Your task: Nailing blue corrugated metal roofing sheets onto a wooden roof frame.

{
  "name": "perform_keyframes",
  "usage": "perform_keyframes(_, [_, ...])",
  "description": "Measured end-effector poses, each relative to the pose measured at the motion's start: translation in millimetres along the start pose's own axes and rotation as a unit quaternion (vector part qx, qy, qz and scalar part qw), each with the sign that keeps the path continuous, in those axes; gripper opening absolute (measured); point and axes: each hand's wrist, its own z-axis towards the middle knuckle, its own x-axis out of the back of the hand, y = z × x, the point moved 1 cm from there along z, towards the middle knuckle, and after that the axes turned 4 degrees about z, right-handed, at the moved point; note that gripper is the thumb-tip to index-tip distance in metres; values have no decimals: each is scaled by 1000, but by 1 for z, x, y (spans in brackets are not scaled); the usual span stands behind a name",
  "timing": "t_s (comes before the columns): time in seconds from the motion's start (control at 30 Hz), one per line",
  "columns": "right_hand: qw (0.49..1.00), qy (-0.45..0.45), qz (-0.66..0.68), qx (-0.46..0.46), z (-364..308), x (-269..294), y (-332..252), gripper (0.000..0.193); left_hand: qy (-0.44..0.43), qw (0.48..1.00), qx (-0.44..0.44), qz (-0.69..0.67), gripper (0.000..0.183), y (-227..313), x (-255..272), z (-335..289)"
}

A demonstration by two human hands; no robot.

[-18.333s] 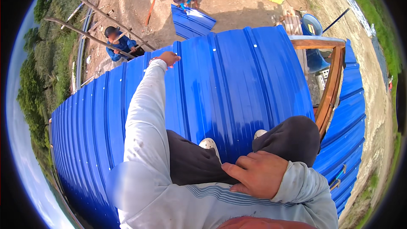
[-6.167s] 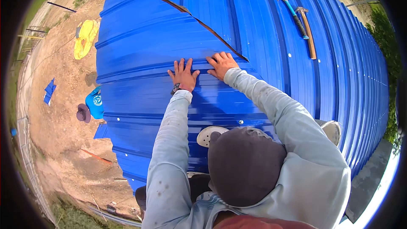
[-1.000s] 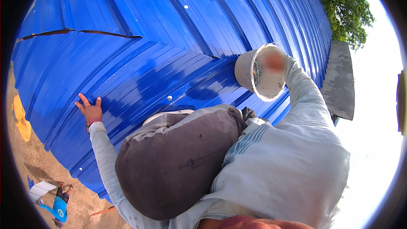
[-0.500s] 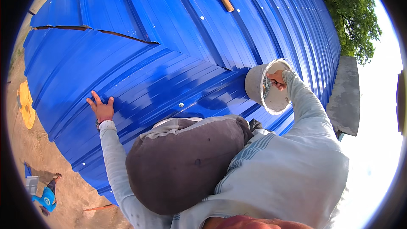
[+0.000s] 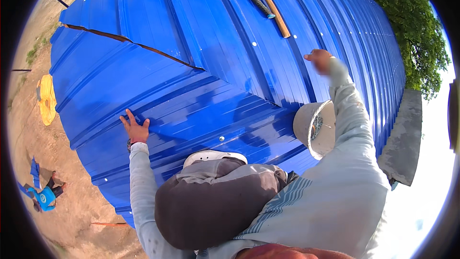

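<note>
My left hand (image 5: 135, 127) lies on the blue ribbed metal roofing sheet (image 5: 110, 86) with its fingers spread, holding nothing. My right hand (image 5: 320, 61) is above the roof, beyond the grey bucket (image 5: 306, 123), with its fingers curled; what they hold, if anything, is hidden. Tipped on its side near my right forearm, the bucket has a small heap of nails or similar metal pieces (image 5: 316, 127) inside. Farther up the roof, two claw hammers lie side by side: one with a teal and black handle (image 5: 256, 1), the other with a wooden handle (image 5: 275, 14).
A raised, gapped sheet edge (image 5: 129, 41) crosses the upper left, and the roof drops off at the left. Below, a person in a blue shirt (image 5: 45, 197) is on the dirt ground near a yellow item (image 5: 46, 100). A tree (image 5: 405, 24) stands at the right.
My right hand has come out of the bucket and moved away toward the hammers. The view has shifted, bringing both hammer heads into sight. My left hand stays flat on the sheet.
</note>
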Motion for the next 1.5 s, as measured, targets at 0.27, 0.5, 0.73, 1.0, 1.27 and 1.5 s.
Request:
perform_keyframes(0.27, [800, 306, -495, 147, 288, 9, 24, 43, -25, 998, 26, -51, 106, 17, 17, -12])
perform_keyframes(0.5, [832, 359, -422, 41, 394, 5, 53, 54, -124, 982, 143, 20, 95, 47, 44, -23])
perform_keyframes(0.73, [719, 261, -640, 75, 406, -36, 44, 53, -134, 980, 149, -10, 91, 53, 53, -27])
perform_keyframes(1.0, [961, 111, 190, 169, 248, -60, -67, 35, -138, 982, 132, 3, 93, 46, 48, -24])
perform_keyframes(1.27, [960, 19, 69, 271, -26, -179, -69, 41, -122, 984, 128, 29, 96, 47, 44, -21])
perform_keyframes(1.5, [928, -232, -43, 290, -97, -289, -58, 63, -106, 987, 117, 14, 79, 35, 28, -13])
